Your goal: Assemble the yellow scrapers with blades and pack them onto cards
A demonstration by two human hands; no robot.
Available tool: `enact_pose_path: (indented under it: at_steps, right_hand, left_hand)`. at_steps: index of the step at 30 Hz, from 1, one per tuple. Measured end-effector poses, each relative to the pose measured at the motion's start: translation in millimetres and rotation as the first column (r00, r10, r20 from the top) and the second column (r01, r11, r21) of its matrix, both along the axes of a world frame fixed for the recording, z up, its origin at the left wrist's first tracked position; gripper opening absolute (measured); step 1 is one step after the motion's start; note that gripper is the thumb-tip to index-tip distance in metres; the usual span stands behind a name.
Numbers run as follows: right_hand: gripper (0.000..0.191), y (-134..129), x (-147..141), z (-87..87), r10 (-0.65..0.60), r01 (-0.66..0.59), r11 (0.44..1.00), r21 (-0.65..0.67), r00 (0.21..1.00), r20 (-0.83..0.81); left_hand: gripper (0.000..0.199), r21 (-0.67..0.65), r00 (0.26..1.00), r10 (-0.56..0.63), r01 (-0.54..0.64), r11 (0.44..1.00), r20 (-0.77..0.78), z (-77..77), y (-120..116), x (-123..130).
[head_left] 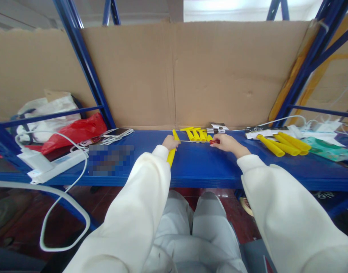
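Note:
Closed around a yellow plastic handle-like piece [171, 157], my left hand [170, 141] holds it tilted above the blue shelf [202, 163]. My right hand [226, 143] grips the red handle of a screwdriver [215, 142]. The thin metal shaft points left, and its tip reaches the yellow piece beside my left fingers; whether the tip is inside it I cannot tell. Just behind the shaft lie several yellow T-shaped pieces [195, 134] in a row. A small stack of black and white packets [218, 128] sits beyond my right hand.
Several yellow tubes [287, 145] lie at the right beside a white-and-black box [257, 132] and a green packet [330, 149]. At left are a phone [117, 132], a power strip [54, 165] with looping cables and a red bag [74, 132]. Cardboard [219, 76] walls the back.

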State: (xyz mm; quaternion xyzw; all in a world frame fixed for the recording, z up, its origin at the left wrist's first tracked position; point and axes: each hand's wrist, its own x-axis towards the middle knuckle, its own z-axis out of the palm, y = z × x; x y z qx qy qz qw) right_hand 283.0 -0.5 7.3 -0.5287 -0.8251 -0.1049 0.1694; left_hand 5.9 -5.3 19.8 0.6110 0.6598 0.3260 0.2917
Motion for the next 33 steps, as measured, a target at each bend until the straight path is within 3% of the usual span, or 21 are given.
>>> enact_pose_path:
  at_steps: [9, 14, 19, 23, 33]
  right_hand:
    - [0.019, 1, 1, -0.1, -0.002, -0.001, 0.997, -0.071, 0.999, -0.044]
    - [0.02, 1, 0, -2.5, -0.079, 0.077, 0.996, -0.044, 0.996, -0.04]
    - [0.013, 2, 1, -3.0, -0.025, 0.025, 1.0, 0.008, 1.0, -0.015]
    - [0.012, 3, 2, -1.3, 0.022, -0.022, 0.999, -0.045, 1.0, -0.004]
    - [0.016, 6, 4, -4.2, 0.007, -0.012, 0.996, -0.093, 0.998, -0.06]
  left_hand:
    - [0.008, -0.019, 0.994, -0.108, 0.108, 0.994, -0.001, -4.4, 4, -1]
    - [0.011, -0.041, 0.98, -0.195, 0.193, 0.98, -0.051, -5.6, 5, -2]
    - [0.013, -0.04, 0.974, -0.211, 0.208, 0.977, -0.077, -2.1, 2, -1]
    - [0.012, -0.053, 0.976, -0.193, 0.189, 0.981, -0.105, 0.7, -2, 1]
    - [0.014, -0.037, 0.977, -0.189, 0.186, 0.982, -0.099, 0.9, -4, 1]
